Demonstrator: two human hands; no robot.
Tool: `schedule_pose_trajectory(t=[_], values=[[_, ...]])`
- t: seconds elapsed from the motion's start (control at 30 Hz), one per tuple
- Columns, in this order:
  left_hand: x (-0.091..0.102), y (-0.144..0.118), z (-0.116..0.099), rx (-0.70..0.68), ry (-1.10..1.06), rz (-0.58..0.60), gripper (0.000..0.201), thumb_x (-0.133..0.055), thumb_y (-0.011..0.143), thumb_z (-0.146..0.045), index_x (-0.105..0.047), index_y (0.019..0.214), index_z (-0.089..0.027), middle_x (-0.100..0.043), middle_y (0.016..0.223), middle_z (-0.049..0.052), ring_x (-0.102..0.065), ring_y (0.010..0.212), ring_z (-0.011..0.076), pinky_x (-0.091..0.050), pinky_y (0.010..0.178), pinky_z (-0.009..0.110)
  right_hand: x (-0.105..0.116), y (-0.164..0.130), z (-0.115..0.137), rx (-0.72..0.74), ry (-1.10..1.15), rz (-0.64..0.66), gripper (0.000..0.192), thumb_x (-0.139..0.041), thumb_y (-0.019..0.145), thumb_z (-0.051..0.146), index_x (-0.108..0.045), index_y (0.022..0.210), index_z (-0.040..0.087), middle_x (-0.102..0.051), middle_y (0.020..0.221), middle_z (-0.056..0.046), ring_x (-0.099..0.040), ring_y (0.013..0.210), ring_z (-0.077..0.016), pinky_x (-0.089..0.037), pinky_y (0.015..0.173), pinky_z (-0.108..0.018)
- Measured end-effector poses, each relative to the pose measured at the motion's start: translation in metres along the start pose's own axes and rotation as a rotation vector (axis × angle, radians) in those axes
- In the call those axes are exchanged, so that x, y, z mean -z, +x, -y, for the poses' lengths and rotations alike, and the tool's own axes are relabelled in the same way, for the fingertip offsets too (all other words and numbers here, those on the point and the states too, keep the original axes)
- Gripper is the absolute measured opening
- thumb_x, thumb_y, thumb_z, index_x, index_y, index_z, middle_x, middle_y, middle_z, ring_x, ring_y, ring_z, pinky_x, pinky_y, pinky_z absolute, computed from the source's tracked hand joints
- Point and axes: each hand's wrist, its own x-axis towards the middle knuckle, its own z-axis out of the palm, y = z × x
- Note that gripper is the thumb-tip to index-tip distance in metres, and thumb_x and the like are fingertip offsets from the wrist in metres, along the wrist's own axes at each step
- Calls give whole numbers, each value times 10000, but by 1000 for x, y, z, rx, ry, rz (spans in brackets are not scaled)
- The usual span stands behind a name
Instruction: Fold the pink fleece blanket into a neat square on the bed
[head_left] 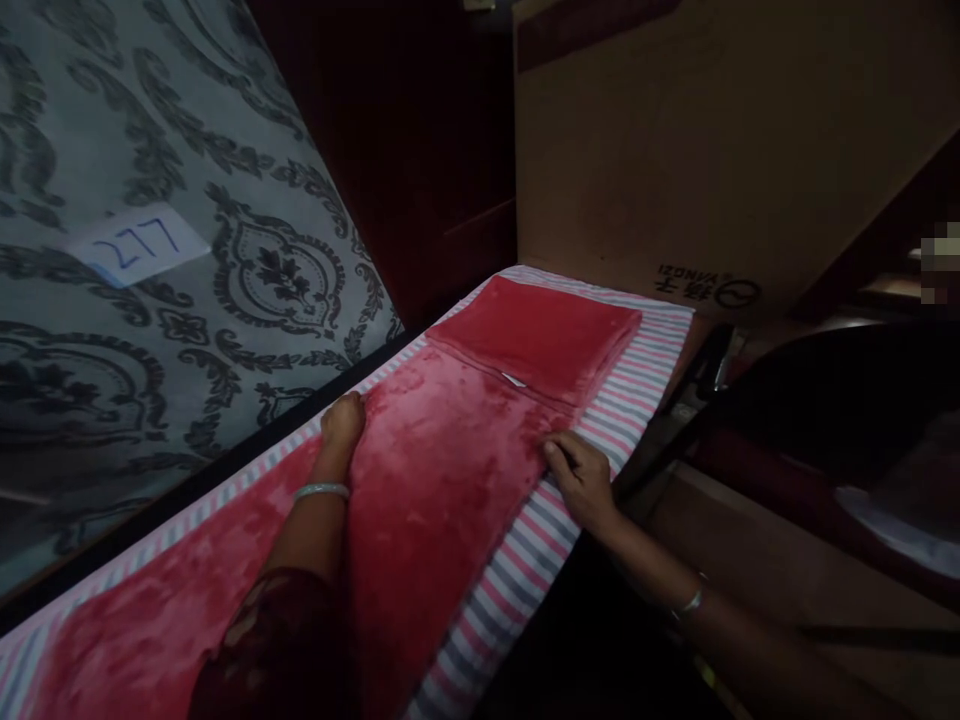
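Note:
A red plush cloth [442, 470] lies stretched along a narrow board with a pink, grey and white striped cover [637, 375]. Its far end is folded back into a flat rectangle [544, 330]. My left hand [342, 425] presses on the cloth's left edge, fingers curled down on it. My right hand [581, 475] rests at the cloth's right edge, fingertips touching the fabric near the fold. Both wrists wear thin bangles. Whether either hand pinches the cloth is not clear.
A patterned grey mattress [187, 250] with a paper label reading 277 [139, 243] leans at the left. A large cardboard box [720, 150] stands behind the board's far end. Dark furniture and a dark rounded object [832, 400] crowd the right.

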Motion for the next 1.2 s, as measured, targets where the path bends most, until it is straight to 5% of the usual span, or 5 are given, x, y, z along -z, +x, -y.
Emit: schedule_pose_trajectory(t=[0.27, 0.47, 0.6, 0.97, 1.2], values=[[6, -5, -4, -104, 131, -52, 461, -378, 1001, -433, -652, 1188, -114, -715, 1044, 153, -657, 997, 268, -480, 831, 333, 2, 1, 3, 8, 8, -12, 322, -450, 991, 411, -637, 817, 215, -638, 732, -26, -598, 674, -181, -476, 651, -285], [-7, 3, -35, -184, 227, -36, 376, -496, 956, -405, -728, 1000, -113, -680, 1126, 210, -638, 1083, 323, -474, 891, 362, -1, 1, 0, 74, 24, -28, 268, -475, 998, 356, -638, 841, 212, -661, 773, -28, -614, 704, -176, -471, 659, -275], [-11, 11, -44, -137, 240, -101, 330, -426, 978, -291, -678, 1110, -123, -683, 1146, 206, -641, 1103, 319, -471, 882, 365, -1, 0, -1, 96, 23, -24, 228, -488, 998, 307, -637, 854, 211, -651, 773, -17, -609, 701, -163, -459, 654, -265], [-19, 23, -31, -121, 247, -30, 343, -396, 1000, -329, -647, 1132, -137, -710, 1131, 194, -661, 1083, 316, -474, 845, 358, 1, 1, 1, 52, -24, 7, 275, -462, 1011, 355, -636, 852, 213, -649, 759, -25, -611, 690, -173, -469, 644, -278], [9, 4, 11, -140, 290, 63, 408, -417, 975, -424, -656, 1142, -139, -736, 1061, 167, -682, 1034, 302, -497, 819, 331, 0, 0, -2, 92, -25, -7, 216, -488, 997, 298, -641, 872, 209, -654, 782, -20, -616, 711, -170, -463, 661, -276]])
